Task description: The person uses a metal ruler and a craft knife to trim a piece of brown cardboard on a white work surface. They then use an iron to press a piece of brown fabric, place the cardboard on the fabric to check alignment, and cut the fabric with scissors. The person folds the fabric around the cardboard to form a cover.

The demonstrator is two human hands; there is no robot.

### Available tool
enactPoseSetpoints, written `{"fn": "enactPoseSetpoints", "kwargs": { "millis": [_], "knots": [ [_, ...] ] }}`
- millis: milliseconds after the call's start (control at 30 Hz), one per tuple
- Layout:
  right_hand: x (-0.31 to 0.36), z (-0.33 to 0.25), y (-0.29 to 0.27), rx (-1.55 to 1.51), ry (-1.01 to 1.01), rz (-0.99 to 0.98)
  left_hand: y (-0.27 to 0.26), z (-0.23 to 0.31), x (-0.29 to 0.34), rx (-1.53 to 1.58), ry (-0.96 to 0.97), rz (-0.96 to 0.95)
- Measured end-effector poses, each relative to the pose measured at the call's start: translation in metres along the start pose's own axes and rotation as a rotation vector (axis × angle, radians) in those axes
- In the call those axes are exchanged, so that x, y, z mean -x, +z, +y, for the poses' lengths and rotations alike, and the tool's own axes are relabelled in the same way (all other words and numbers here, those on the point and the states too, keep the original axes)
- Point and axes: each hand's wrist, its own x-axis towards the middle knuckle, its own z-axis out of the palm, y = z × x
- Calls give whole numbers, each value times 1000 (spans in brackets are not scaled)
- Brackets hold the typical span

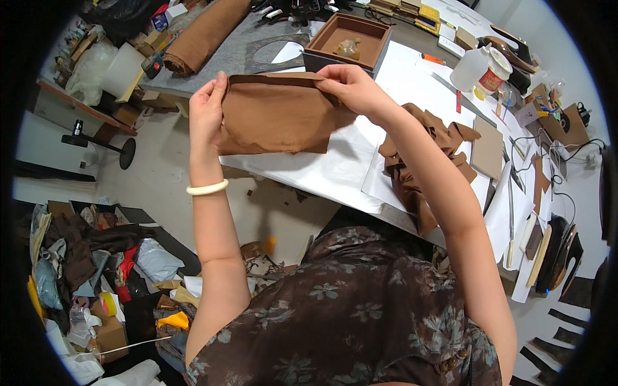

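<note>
Both my hands hold up a piece of brown fabric (277, 119), stretched between them above the table's near left part. My left hand (207, 116) grips its left upper corner, thumb on top. At the right upper corner, my right hand (351, 89) pinches the edge between thumb and fingers. The top edge is folded over in a darker strip, and the lower edge looks uneven. Just beyond my right hand stands a brown-lined open box (314, 44) with a small translucent yellowish lump (347, 48) in it. Under my right forearm lies a crumpled heap of brown fabric (412, 174).
A large brown fabric roll (206, 35) lies at the far left of the table. White bottles (473, 67), a steel ruler (454, 90), a grey-brown board (487, 148) and cables are on the right. Scraps and bags (96, 257) pile up on the floor at left.
</note>
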Motion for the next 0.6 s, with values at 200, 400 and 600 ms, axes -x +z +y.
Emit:
{"fn": "enactPoseSetpoints", "kwargs": {
  "millis": [200, 400, 600],
  "knots": [
    [-52, 71, 19, 298, 47, 219, -51, -85, -60, -411, -112, 42],
    [59, 18, -6, 758, -402, 195, -25, -64, -2, -1299, 537, 302],
    [176, 20, -143, 779, -15, 557, 108, -42, 72, -765, 650, -152]
  ]
}}
